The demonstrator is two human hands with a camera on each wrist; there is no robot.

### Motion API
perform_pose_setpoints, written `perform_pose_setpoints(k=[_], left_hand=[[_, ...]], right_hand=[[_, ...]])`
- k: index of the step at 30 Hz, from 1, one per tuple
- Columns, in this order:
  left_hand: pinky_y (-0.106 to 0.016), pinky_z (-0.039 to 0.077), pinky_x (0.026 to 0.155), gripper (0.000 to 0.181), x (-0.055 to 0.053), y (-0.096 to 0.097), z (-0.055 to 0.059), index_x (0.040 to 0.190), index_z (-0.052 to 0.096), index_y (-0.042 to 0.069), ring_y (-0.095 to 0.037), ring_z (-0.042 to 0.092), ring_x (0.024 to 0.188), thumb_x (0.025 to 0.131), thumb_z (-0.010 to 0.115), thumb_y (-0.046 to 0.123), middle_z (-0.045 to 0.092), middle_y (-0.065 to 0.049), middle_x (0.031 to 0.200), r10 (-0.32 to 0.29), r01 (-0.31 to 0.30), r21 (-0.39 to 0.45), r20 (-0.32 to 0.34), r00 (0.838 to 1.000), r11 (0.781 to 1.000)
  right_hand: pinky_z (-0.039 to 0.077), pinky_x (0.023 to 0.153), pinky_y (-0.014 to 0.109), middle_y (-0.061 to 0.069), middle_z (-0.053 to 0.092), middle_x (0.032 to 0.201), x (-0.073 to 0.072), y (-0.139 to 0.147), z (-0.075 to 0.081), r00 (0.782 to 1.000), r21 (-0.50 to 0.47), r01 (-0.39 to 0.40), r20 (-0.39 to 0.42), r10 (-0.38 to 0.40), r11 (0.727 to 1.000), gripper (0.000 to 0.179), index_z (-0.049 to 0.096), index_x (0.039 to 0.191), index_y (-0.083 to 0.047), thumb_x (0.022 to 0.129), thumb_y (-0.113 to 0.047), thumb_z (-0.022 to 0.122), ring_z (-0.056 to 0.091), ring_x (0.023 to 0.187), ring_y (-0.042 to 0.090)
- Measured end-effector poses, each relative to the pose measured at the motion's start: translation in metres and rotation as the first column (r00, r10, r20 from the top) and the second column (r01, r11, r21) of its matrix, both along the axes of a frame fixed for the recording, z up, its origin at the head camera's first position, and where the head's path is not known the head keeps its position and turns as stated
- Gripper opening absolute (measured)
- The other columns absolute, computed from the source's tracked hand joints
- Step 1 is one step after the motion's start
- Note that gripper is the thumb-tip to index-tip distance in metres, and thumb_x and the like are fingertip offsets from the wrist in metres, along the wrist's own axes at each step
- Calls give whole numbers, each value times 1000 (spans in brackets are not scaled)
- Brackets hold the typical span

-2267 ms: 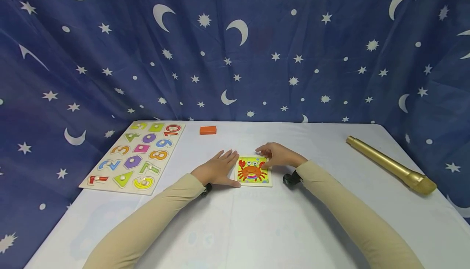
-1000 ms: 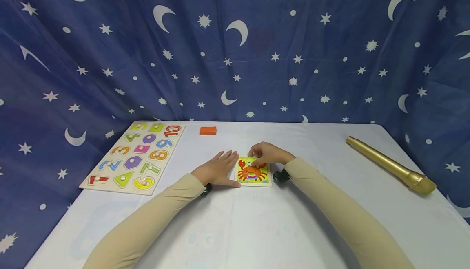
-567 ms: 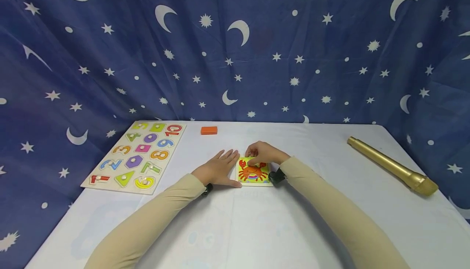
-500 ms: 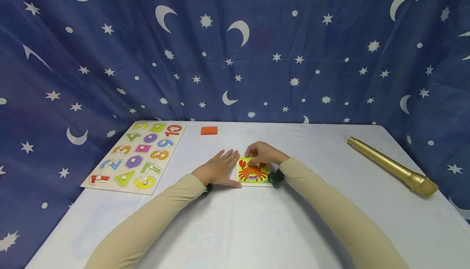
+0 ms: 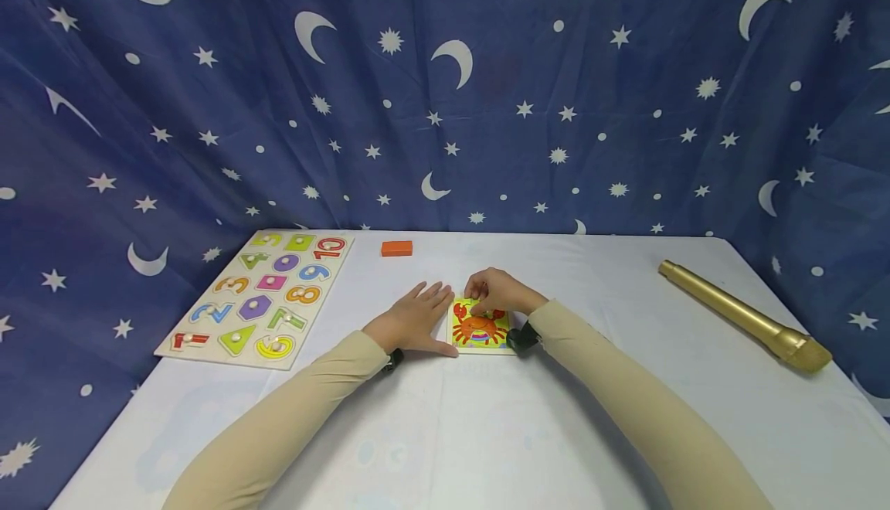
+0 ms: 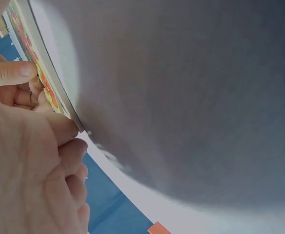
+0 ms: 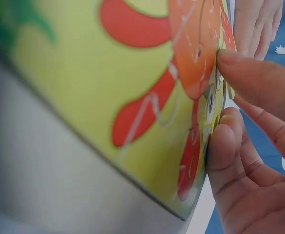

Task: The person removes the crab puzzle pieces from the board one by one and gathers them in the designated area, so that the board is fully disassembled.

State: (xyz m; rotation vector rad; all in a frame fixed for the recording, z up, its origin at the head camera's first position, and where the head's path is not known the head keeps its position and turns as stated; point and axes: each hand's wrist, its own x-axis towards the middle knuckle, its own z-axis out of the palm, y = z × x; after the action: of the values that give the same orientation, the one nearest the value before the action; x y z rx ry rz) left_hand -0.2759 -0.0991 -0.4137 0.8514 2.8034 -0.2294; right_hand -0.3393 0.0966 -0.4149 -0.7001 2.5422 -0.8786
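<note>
A small square crab puzzle (image 5: pixel 480 331), yellow with an orange crab, lies flat on the white-covered table in the head view. My left hand (image 5: pixel 415 321) rests palm down along its left side, fingers extended; the left wrist view shows its fingertips against the board's edge (image 6: pixel 59 92). From the upper right my right hand (image 5: pixel 504 290) reaches over the top of the puzzle. Its thumb (image 7: pixel 230 61) presses on the picture by the crab's eyes, and its curled fingers are at the far edge. Part of the top of the puzzle is hidden beneath this hand.
At the left lies a wooden number and shape peg board (image 5: pixel 253 297). An orange block (image 5: pixel 396 249) sits near the back edge. A long gold microphone-like object (image 5: pixel 744 315) lies at the right. A blue star-and-moon curtain (image 5: pixel 445 93) hangs behind the table.
My right hand has moved left along the puzzle's top, from its upper right corner to the upper middle, then stayed there. The left hand and the puzzle have kept their places.
</note>
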Motion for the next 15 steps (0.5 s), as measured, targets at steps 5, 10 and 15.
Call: perform_pose_setpoints(k=[5, 10, 15], left_hand=[[-40, 8, 122, 105, 0, 0, 1, 150, 20, 8, -21, 13, 147, 77, 44, 79, 18, -4, 158, -6, 6, -23, -24, 1000, 1000], [-39, 9, 122, 104, 0, 0, 2, 150, 21, 8, -21, 15, 147, 77, 44, 79, 19, -5, 158, -7, 5, -34, -35, 999, 999], [-39, 10, 122, 103, 2, 0, 3, 150, 21, 8, -21, 15, 147, 78, 44, 78, 19, -4, 158, -14, 12, -37, -33, 999, 999]], right_hand=[[45, 60, 17, 2, 58, 77, -1, 0, -1, 1000, -8, 12, 23, -12, 1000, 18, 66, 89, -8, 76, -9, 77, 49, 70, 14], [47, 60, 17, 2, 60, 79, -2, 0, -1, 1000, -16, 20, 24, -19, 1000, 18, 66, 89, -8, 76, -10, 78, 50, 70, 14], [46, 60, 19, 3, 61, 81, 0, 0, 0, 1000, -32, 10, 5, -10, 999, 20, 65, 88, -7, 73, -9, 79, 50, 67, 13]])
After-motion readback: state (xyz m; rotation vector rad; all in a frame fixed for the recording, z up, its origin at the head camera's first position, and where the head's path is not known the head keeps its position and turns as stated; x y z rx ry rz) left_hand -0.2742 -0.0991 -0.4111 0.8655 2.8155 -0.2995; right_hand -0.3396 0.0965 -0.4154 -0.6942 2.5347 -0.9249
